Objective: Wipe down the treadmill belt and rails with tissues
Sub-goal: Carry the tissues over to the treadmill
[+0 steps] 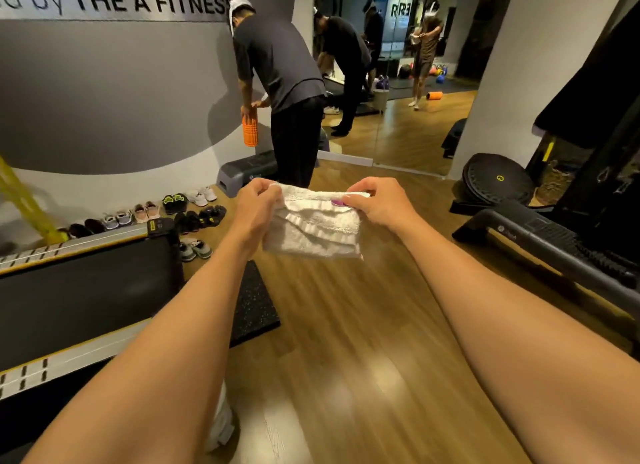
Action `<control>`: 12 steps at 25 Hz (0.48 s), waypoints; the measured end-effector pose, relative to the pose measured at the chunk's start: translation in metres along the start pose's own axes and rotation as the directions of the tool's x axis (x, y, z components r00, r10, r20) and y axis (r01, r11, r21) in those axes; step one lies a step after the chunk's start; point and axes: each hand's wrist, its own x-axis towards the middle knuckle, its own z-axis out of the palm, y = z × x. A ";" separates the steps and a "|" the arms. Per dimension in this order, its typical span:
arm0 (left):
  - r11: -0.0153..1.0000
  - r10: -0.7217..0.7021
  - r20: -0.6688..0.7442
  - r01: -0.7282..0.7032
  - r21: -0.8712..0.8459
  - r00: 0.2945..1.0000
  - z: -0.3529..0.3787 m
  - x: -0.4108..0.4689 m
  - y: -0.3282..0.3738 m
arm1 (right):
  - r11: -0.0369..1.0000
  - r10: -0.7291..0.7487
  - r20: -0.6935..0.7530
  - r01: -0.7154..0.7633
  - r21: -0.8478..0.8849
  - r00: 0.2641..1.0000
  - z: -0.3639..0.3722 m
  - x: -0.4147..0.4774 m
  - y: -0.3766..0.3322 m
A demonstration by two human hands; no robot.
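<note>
My left hand (256, 207) and right hand (377, 204) each pinch a top corner of the folded white terry cloth (315, 231), above the wooden floor (346, 325), right of the black treadmill belt (86, 290).

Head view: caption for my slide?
Left hand and right hand pinch a folded white cloth over the wood floor; treadmill belt at left.

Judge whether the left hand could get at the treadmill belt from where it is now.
Probably yes. The left hand pinches the white cloth in the air; the treadmill belt lies lower to its left with nothing between them. The right hand also holds the cloth.
</note>
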 end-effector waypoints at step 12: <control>0.983 -0.106 -0.296 0.146 0.115 0.949 -0.012 0.239 -0.052 | 0.980 -0.169 0.215 0.140 0.144 0.962 0.101 0.300 0.016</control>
